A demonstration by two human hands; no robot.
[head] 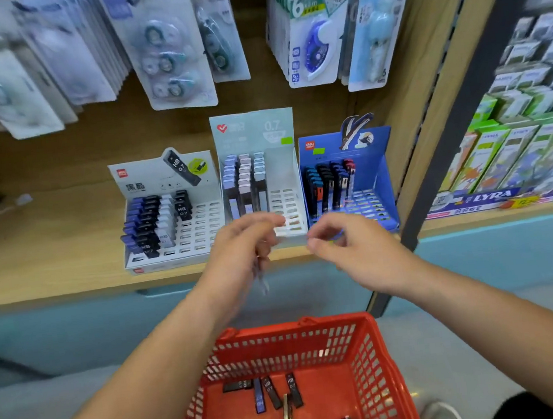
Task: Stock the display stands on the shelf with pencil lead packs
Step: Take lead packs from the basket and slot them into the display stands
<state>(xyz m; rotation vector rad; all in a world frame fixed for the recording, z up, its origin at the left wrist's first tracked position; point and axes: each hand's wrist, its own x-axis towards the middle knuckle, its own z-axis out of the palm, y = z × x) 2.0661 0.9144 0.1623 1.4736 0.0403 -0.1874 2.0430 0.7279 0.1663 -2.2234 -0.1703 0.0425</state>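
On the shelf (50, 262): I see a grey stand (201, 224), a middle stand (286, 187) and a blue stand (382, 180) side by side, each part filled.
Left hand (241, 247): fingers curled on a thin pack (263, 279), blurred, hanging before the middle stand.
Right hand (345, 249): fingers curled, thumb near forefinger; I cannot tell if they hold anything.
Basket (284, 346): red, under my arms, loose packs (272, 392) on its bottom.

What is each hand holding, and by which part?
The left hand grips a blurred pencil lead pack by its upper end; the rest hangs below the fingers. For the right hand, it cannot be told.
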